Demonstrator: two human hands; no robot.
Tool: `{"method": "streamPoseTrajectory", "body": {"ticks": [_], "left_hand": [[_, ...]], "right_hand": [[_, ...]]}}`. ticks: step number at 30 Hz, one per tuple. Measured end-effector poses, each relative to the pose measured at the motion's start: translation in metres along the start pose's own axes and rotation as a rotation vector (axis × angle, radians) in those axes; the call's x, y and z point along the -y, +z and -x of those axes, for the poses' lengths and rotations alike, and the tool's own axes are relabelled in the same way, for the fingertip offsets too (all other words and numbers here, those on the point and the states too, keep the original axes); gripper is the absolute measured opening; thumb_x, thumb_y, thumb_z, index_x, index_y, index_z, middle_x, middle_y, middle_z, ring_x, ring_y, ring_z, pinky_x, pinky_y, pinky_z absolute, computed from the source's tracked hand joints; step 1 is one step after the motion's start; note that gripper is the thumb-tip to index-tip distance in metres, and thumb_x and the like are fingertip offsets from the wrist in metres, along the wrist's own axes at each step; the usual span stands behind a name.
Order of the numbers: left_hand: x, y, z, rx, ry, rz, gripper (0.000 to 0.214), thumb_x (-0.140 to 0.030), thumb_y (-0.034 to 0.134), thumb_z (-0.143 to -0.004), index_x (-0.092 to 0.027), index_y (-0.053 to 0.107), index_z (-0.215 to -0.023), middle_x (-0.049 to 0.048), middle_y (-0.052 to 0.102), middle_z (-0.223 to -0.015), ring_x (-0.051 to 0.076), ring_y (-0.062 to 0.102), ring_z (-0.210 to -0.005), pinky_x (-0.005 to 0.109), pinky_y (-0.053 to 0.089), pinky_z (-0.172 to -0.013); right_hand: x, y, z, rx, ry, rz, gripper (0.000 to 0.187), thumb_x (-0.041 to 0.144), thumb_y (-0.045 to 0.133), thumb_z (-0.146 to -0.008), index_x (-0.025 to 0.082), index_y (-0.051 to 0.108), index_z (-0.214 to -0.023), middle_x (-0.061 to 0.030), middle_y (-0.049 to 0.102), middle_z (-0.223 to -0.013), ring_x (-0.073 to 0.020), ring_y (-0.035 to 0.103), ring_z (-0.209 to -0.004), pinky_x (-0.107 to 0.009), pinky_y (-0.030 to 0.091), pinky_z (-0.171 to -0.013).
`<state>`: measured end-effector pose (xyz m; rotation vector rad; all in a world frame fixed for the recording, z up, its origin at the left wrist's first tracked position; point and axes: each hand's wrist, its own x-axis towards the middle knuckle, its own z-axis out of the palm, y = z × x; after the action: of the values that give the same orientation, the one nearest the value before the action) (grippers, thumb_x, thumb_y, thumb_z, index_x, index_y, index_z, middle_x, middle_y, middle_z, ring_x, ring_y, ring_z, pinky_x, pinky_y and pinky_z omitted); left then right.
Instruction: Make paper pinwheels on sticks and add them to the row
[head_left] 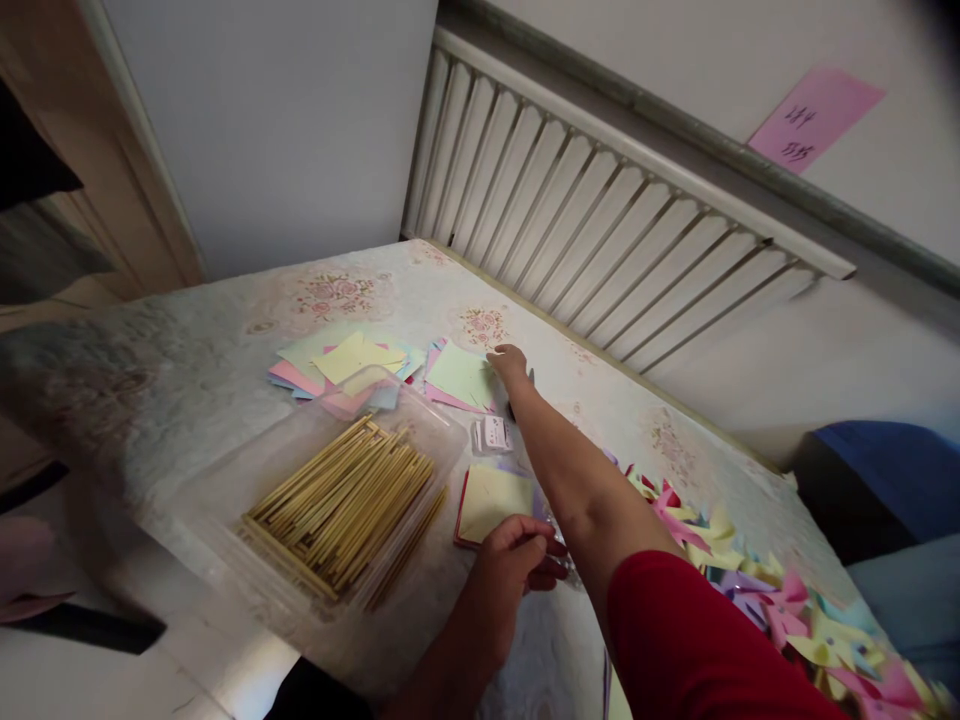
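Observation:
My left hand (517,552) is curled beside a stack of pale yellow paper squares (495,503) with a red edge. Its thumb and fingers are drawn together, and whatever they hold is too small to make out. A shiny clear packet (568,560) lies by those fingertips, partly covered by my right forearm. Stretched across the table, my right hand (510,362) has its fingers extended at the edge of a pile of green and pink paper squares (461,375). A dark object (511,411) is mostly hidden behind my right wrist.
A clear plastic box (217,500) of thin wooden sticks (352,500) stands at left. Behind it are loose coloured papers (360,357). A small clear box with a label (492,435) sits mid-table. Paper pinwheels (787,605) cover the right side. A radiator (600,200) borders the far edge.

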<state>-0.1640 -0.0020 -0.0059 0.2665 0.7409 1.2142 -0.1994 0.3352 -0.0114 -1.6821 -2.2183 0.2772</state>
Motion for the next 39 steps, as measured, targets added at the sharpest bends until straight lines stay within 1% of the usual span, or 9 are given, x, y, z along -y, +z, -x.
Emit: {"method": "streamPoseTrajectory", "body": {"ticks": [3, 6, 10, 15, 18, 22, 27, 31, 39], "left_hand": [[-0.002, 0.001, 0.001, -0.010, -0.010, -0.010, 0.032, -0.034, 0.071, -0.066, -0.014, 0.063, -0.089, 0.0070, 0.071, -0.086, 0.015, 0.064, -0.069, 0.029, 0.043, -0.069], [-0.003, 0.003, 0.002, -0.021, -0.011, -0.012, 0.031, -0.034, 0.071, -0.066, -0.015, 0.063, -0.088, 0.0059, 0.071, -0.085, 0.014, 0.064, -0.069, 0.029, 0.043, -0.070], [-0.002, 0.003, 0.001, -0.013, -0.015, -0.005, 0.030, -0.034, 0.071, -0.066, -0.015, 0.063, -0.088, 0.0046, 0.071, -0.084, 0.014, 0.063, -0.069, 0.029, 0.043, -0.069], [-0.001, 0.002, -0.001, -0.014, -0.010, -0.008, 0.033, -0.036, 0.073, -0.065, -0.015, 0.063, -0.088, 0.0048, 0.071, -0.084, 0.014, 0.063, -0.068, 0.028, 0.043, -0.068], [-0.001, 0.001, -0.002, -0.026, -0.010, -0.021, 0.031, -0.035, 0.073, -0.066, -0.015, 0.063, -0.088, 0.0048, 0.071, -0.084, 0.013, 0.063, -0.067, 0.028, 0.044, -0.067], [-0.003, 0.001, -0.001, -0.024, 0.005, -0.030, 0.029, -0.035, 0.072, -0.068, -0.015, 0.063, -0.088, 0.0047, 0.072, -0.084, 0.013, 0.063, -0.067, 0.028, 0.044, -0.069], [-0.004, 0.003, 0.000, -0.019, 0.014, -0.011, 0.032, -0.035, 0.074, -0.066, -0.015, 0.062, -0.088, 0.0044, 0.071, -0.083, 0.013, 0.063, -0.067, 0.028, 0.045, -0.069], [-0.003, 0.006, 0.001, -0.020, 0.019, -0.013, 0.030, -0.034, 0.072, -0.067, -0.015, 0.061, -0.088, 0.0048, 0.071, -0.084, 0.012, 0.063, -0.067, 0.028, 0.045, -0.069], [-0.003, 0.005, -0.001, -0.036, 0.018, -0.007, 0.029, -0.031, 0.069, -0.066, -0.014, 0.061, -0.088, 0.0063, 0.070, -0.084, 0.013, 0.062, -0.067, 0.028, 0.044, -0.069]], "right_hand": [[-0.001, -0.009, 0.007, -0.038, -0.037, 0.047, 0.042, 0.021, 0.050, -0.088, 0.014, 0.063, -0.128, -0.0127, 0.071, -0.116, -0.0241, 0.066, -0.108, -0.033, 0.049, -0.095], [0.004, -0.012, 0.018, 0.006, -0.167, 0.072, 0.038, 0.017, 0.051, -0.087, 0.018, 0.067, -0.123, -0.0098, 0.071, -0.116, -0.0214, 0.063, -0.110, -0.031, 0.045, -0.099], [0.013, -0.004, 0.029, 0.141, -0.318, 0.103, 0.032, 0.018, 0.063, -0.082, 0.023, 0.073, -0.112, -0.0062, 0.073, -0.108, -0.0191, 0.064, -0.100, -0.027, 0.046, -0.092], [0.018, 0.000, 0.036, 0.231, -0.360, 0.138, 0.030, 0.021, 0.068, -0.080, 0.025, 0.074, -0.109, -0.0041, 0.074, -0.109, -0.0166, 0.065, -0.096, -0.022, 0.047, -0.085], [0.010, -0.013, 0.032, 0.205, -0.288, 0.169, 0.028, 0.024, 0.065, -0.084, 0.025, 0.073, -0.111, -0.0030, 0.074, -0.109, -0.0155, 0.065, -0.099, -0.021, 0.046, -0.086], [-0.023, -0.044, 0.028, 0.121, -0.078, 0.257, 0.029, 0.023, 0.058, -0.088, 0.020, 0.071, -0.114, -0.0086, 0.072, -0.117, -0.0188, 0.064, -0.107, -0.024, 0.046, -0.084], [-0.071, -0.071, 0.037, 0.220, 0.144, 0.354, 0.015, 0.022, 0.069, -0.078, 0.015, 0.077, -0.088, -0.0116, 0.077, -0.090, -0.0198, 0.071, -0.090, -0.021, 0.046, -0.069], [-0.085, -0.067, 0.048, 0.323, 0.198, 0.348, 0.017, 0.029, 0.073, -0.077, 0.013, 0.076, -0.075, -0.0105, 0.073, -0.067, -0.0197, 0.072, -0.076, -0.020, 0.045, -0.062], [-0.079, -0.037, 0.053, 0.323, 0.284, 0.221, 0.022, 0.030, 0.073, -0.076, 0.011, 0.074, -0.086, -0.0114, 0.072, -0.068, -0.0208, 0.071, -0.065, -0.024, 0.047, -0.055]]}}
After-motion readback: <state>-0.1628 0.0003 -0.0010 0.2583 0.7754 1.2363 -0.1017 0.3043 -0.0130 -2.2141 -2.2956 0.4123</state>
